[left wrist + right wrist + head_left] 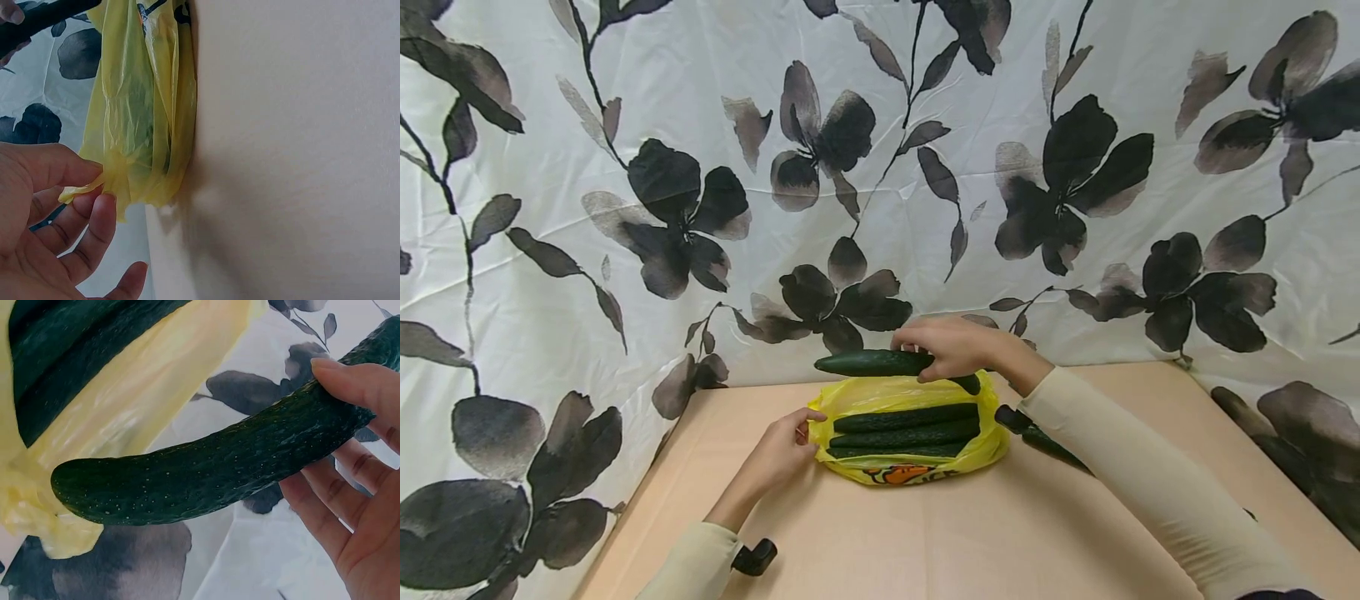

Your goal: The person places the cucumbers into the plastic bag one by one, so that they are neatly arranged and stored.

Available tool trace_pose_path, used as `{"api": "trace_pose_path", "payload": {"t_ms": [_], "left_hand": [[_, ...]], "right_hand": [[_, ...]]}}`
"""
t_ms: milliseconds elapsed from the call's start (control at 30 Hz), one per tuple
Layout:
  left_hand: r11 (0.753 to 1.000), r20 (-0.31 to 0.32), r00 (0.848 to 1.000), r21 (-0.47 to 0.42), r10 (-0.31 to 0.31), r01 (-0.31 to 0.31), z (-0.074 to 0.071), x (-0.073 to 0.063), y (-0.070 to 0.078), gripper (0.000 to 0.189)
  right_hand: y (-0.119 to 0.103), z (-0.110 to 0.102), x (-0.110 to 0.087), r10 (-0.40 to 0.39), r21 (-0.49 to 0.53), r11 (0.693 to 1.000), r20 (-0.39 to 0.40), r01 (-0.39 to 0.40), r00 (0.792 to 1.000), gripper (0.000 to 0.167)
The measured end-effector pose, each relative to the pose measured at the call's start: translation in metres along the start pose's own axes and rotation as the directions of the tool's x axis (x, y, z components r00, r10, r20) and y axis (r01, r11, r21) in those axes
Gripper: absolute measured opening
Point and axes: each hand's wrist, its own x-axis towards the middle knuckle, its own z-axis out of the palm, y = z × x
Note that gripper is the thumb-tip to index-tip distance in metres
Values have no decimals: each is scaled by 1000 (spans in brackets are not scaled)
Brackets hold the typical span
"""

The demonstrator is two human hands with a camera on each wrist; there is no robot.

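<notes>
A yellow plastic bag [917, 477] lies on the table with its mouth open, and several dark green cucumbers [910, 433] rest lengthwise inside. At the bag's left end my left hand [786, 450] pinches a twist of the plastic between thumb and fingers, as the left wrist view [62, 212] shows. Over the bag's back edge, my right hand [958, 346] grips another cucumber [865, 362] near its right end. That cucumber [175, 481] is held roughly level, its bumpy skin plain in the right wrist view.
To the right of the bag lies a dark green cucumber [1054, 448], partly hidden by my right sleeve [1150, 479]. A white cloth with dark flowers [955, 208] hangs behind the pale table [887, 542]. Black wrist gear [755, 557] shows beside my left cuff.
</notes>
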Motion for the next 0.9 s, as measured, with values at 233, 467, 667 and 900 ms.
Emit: {"api": "trace_pose_path", "payload": {"t_ms": [233, 467, 667, 900], "left_hand": [[1000, -2, 1000, 14, -4, 4, 0, -1, 0, 43], [1000, 1, 1000, 10, -19, 19, -1, -2, 1, 43], [1000, -2, 1000, 4, -2, 2, 0, -1, -1, 43], [1000, 0, 1000, -7, -3, 3, 0, 0, 0, 44]], "right_hand": [[-8, 6, 13, -30, 22, 999, -2, 31, 1000, 50], [1, 27, 22, 30, 5, 1000, 15, -30, 999, 47], [10, 46, 22, 102, -83, 992, 67, -96, 993, 47], [11, 59, 24, 147, -199, 972, 100, -125, 984, 44]]}}
